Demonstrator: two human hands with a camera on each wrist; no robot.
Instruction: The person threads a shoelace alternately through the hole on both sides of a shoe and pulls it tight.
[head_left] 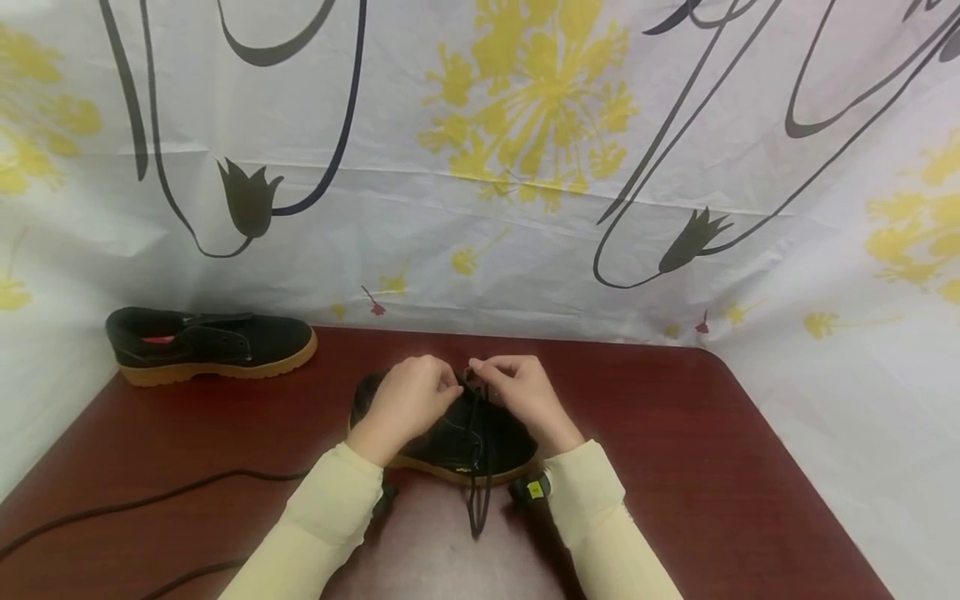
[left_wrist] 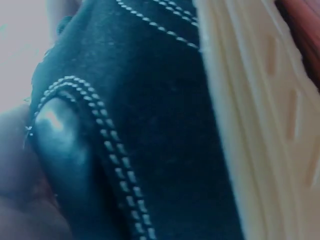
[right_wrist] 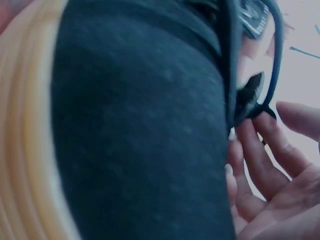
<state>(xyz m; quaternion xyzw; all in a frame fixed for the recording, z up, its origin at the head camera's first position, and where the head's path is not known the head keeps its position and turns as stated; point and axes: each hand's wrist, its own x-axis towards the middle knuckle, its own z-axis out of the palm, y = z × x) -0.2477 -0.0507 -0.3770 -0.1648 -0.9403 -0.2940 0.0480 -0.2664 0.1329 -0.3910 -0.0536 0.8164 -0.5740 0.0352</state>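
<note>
The shoe (head_left: 442,440) lies under your fingers on the table (head_left: 637,417), lengthwise across you, toe rightward; its lace (right_wrist: 230,60) loops down the near side. Your right hand (head_left: 521,392), nearer the lace, pinches it; your left (head_left: 408,404) curls heelward, its grasp unclear.

- Near shoe (head_left: 442,442): on the tabletop (head_left: 660,425), its toe toward four o'clock.
- Left hand (head_left: 412,396): over that shoe, toward its eleven o'clock side.
- Right hand (head_left: 525,392): over it too, toward one o'clock.
- Lace (head_left: 487,479): between the forearms, its loop hanging past the sole at six o'clock.
- Far shoe (head_left: 213,346): well apart at ten o'clock, toe toward three, on the tabletop.
- Cable (head_left: 172,492): on the tabletop at eight o'clock.
- Sheet (head_left: 375,233): behind everything, at twelve.
</note>
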